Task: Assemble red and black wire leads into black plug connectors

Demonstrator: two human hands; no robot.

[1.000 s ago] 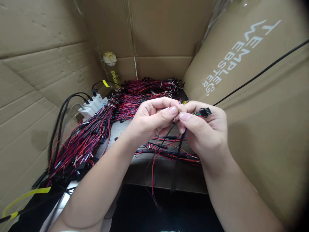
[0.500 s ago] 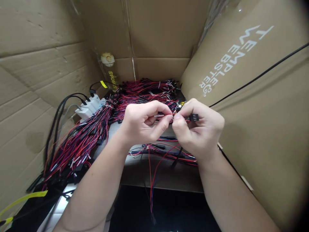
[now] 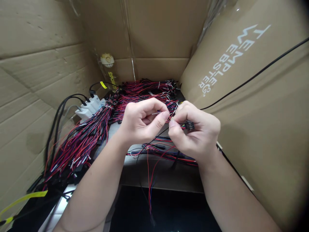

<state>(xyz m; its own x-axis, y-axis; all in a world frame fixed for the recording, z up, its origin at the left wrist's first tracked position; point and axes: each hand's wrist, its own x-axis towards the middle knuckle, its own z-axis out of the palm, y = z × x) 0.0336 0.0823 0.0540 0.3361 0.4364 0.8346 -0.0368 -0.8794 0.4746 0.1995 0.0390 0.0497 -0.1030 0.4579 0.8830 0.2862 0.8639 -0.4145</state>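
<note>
In front of the wire bundles, my left hand [image 3: 145, 120] is closed in a pinch between thumb and forefinger. A thin wire with a white end [image 3: 155, 113] shows inside its curled fingers. Just to the right, my right hand [image 3: 195, 129] is closed on wires that lead to a black multi-pin connector [image 3: 190, 125], which sticks out beside the palm. The fingertips of both hands are close together, with a small gap between them. Below them, red and blue wires [image 3: 149, 187] hang over the front edge of the grey work surface [image 3: 135, 169].
Thick bundles of red and black wires lie at the left [image 3: 79, 138] and back [image 3: 145, 88]. White plug adapters [image 3: 89, 106] with black cables stand at the left, near a bottle with a pale cap [image 3: 107, 60]. Cardboard walls [image 3: 154, 32] enclose the space; a black cable [image 3: 253, 77] crosses the right one.
My fingertips have moved slightly apart. My right hand has shifted left and down, bringing the black connector lower. The red wire seen stretched between the hands before is less distinct now.
</note>
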